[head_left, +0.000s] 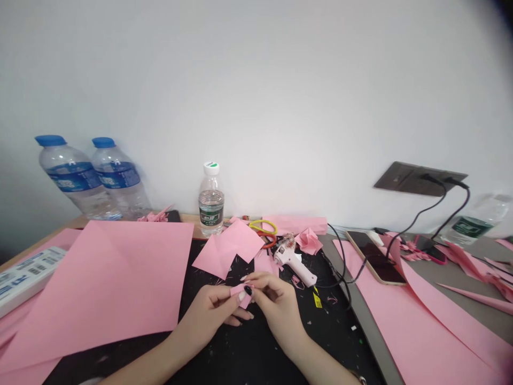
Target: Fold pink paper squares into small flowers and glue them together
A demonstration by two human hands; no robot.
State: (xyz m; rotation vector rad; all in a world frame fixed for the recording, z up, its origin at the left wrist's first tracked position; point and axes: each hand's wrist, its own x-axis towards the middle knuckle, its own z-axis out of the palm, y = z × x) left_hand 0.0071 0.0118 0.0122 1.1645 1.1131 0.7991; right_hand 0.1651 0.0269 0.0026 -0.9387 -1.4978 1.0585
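Between my two hands is a small folded piece of pink paper, held above the black work surface. My left hand pinches its left side between thumb and fingers. My right hand is closed on the right side, its dark-nailed thumb pressed on the paper. Part of the paper is hidden behind the fingertips. Just beyond my hands lie pink paper squares. A white glue gun rests to the right of them, with a folded pink paper flower behind it.
Large pink sheets cover the left side, beside a white box. A small water bottle and scissors with yellow handles stand and lie at the back. Rightward, a phone lies on pink paper near cables from a wall socket.
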